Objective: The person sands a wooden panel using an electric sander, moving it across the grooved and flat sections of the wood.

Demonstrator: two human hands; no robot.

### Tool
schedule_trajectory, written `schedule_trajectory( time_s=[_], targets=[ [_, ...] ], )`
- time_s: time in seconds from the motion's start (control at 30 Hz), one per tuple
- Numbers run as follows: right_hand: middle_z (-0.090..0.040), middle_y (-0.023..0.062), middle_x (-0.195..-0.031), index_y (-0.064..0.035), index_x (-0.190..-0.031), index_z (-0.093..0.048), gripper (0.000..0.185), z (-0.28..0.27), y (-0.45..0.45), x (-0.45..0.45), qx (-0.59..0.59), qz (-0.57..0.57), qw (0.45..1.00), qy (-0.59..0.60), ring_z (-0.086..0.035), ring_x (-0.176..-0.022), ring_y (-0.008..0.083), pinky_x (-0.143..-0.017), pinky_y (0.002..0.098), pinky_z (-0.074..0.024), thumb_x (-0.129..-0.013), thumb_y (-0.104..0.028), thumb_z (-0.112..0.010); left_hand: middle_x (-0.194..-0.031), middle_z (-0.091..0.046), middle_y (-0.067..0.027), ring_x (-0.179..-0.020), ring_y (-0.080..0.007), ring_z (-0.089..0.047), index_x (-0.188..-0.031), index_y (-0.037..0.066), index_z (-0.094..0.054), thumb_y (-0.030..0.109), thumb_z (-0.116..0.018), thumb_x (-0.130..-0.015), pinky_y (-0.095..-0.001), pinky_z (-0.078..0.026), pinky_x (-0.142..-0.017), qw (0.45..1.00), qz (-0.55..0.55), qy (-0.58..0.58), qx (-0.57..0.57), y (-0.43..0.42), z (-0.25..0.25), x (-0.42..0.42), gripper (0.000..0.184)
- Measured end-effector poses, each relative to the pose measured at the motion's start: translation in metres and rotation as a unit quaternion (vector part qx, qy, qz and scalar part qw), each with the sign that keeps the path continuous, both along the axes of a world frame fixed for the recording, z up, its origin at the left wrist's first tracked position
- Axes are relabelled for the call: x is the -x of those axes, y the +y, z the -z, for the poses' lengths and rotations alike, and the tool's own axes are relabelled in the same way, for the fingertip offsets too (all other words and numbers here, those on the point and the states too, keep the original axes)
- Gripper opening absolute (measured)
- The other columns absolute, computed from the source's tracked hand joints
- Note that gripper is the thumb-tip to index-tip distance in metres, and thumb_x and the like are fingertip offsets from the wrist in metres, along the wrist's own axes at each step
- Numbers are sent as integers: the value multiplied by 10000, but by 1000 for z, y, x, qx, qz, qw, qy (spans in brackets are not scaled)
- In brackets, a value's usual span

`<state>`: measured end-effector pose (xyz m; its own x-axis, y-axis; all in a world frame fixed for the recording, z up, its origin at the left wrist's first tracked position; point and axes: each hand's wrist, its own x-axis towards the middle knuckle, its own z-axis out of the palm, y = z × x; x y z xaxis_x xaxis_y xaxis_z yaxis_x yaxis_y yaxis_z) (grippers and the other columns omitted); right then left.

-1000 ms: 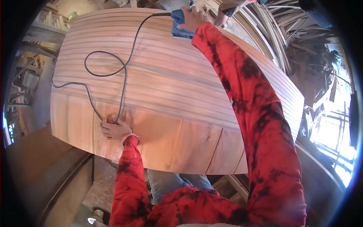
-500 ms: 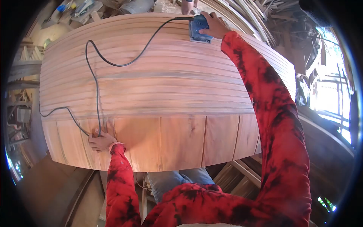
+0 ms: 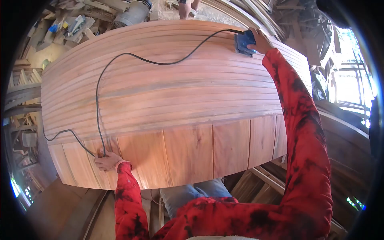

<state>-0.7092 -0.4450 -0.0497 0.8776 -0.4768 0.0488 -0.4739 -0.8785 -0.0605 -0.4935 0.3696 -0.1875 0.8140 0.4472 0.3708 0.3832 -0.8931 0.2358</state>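
Workshop floor is lying beyond a wide wooden panel (image 3: 188, 92), with scrap wood (image 3: 76, 26), a grey canister-like thing (image 3: 134, 15) and long wood strips (image 3: 250, 16) sitting past its far edge. Another person's legs (image 3: 185, 10) are showing there too. My right hand (image 3: 261, 42) is gripping a blue sander (image 3: 245, 43), which is resting on the narrow slats near the far edge, toward the far right corner. My left hand (image 3: 107, 162) is grasping the black cord (image 3: 97, 96) at a bend, on the broad boards by the near edge, toward the near left corner.

Doing this well, I judge, is meaning the base staying flat, pressure light and even, strokes following the slats, no tipping over the panel edge. Holding the cord slack and off the sander's path is looking sensible.

Sander is sitting just under my right palm, thumb lapping its near side, and well apart from my left hand. Cord is running from the sander across the slats to my left fingers. Whether the motor is running, I'm not able to tell.
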Motion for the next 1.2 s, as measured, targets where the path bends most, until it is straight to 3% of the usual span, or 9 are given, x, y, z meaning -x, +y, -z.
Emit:
schedule_trajectory(
  time_s=[0.2, 0.37, 0.47, 0.53, 0.67, 0.93, 1.0, 1.03, 1.2],
  targets=[
    [-514, 251, -1367, -226, -1561, -322, 1035, -5, -14, 9, -11, 98, 994, 36, -549, -1262, 471, -1061, 524, -451, -705, -234, -905, -1290, -552, -123, -1238, -372, -475, -1265, 106, -557, 695, -453, -996, -565, -366, -1003, 1000, 17, -10, 14, -1, -4, 1, 656],
    [-509, 279, -1341, -236, -1559, -334, 1044, -2, -9, -15, -22, 88, 995, 30, -546, -1250, 492, -1054, 540, -453, -687, -208, -907, -1304, -550, -129, -1258, -370, -462, -1272, 101, -548, 660, -470, -1006, -565, -358, -1011, 1000, 13, 10, 17, -7, -13, 3, 625],
    [-493, 301, -1358, -240, -1560, -341, 1053, 11, -2, -37, 17, 32, 998, -46, -530, -1263, 517, -1070, 554, -439, -673, -205, -907, -1323, -546, -134, -1266, -371, -459, -1280, 105, -540, 648, -471, -1009, -570, -360, -1010, 999, 3, 30, 27, -10, -17, 6, 611],
    [-473, 318, -1394, -246, -1563, -344, 1063, 2, 14, -59, -33, 38, 998, -21, -512, -1285, 536, -1092, 568, -416, -663, -233, -911, -1334, -542, -137, -1268, -373, -459, -1282, 106, -536, 645, -469, -1009, -573, -361, -1008, 999, 3, 26, 35, -6, -16, 3, 608],
    [-500, 295, -1365, -246, -1559, -356, 1060, 3, 39, -99, 2, 34, 999, -15, -514, -1286, 514, -1119, 611, -344, -658, -269, -915, -1338, -534, -124, -1254, -384, -469, -1275, 127, -534, 642, -493, -994, -598, -377, -988, 1000, 10, 9, 0, 3, 0, -2, 588],
    [-539, 263, -1287, -238, -1544, -371, 1033, -3, 102, -183, -2, -7, 1000, -25, -549, -1224, 480, -1092, 631, -333, -670, -300, -918, -1366, -527, -131, -1221, -389, -500, -1277, 118, -523, 639, -467, -997, -582, -391, -954, 998, -10, 48, -31, -1, -8, 1, 594],
    [-537, 265, -1287, -240, -1551, -358, 1039, -8, 122, -205, -26, 10, 1000, 2, -546, -1235, 486, -1103, 656, -323, -678, -314, -916, -1355, -518, -110, -1277, -407, -477, -1269, 148, -518, 575, -543, -992, -644, -361, -1037, 1000, -1, 23, 6, -2, -8, 0, 510],
    [-495, 235, -1398, -359, -1532, -363, 993, -11, 132, -216, -27, 23, 999, 18, -495, -1262, 600, -1034, 650, -462, -710, -324, -918, -1355, -518, -110, -1277, -407, -477, -1269, 148, -518, 575, -543, -992, -644, -361, -1037, 1000, -4, 22, 7, -2, -9, 0, 510],
    [-498, 215, -1395, -338, -1521, -369, 975, -7, 164, -267, -1, 14, 1000, 20, -528, -1257, 572, -1012, 616, -488, -718, -346, -921, -1325, -540, -112, -1223, -383, -500, -1259, 149, -528, 562, -538, -1001, -601, -387, -963, 1000, 7, -7, -14, 0, -7, -1, 487]
  ],
)
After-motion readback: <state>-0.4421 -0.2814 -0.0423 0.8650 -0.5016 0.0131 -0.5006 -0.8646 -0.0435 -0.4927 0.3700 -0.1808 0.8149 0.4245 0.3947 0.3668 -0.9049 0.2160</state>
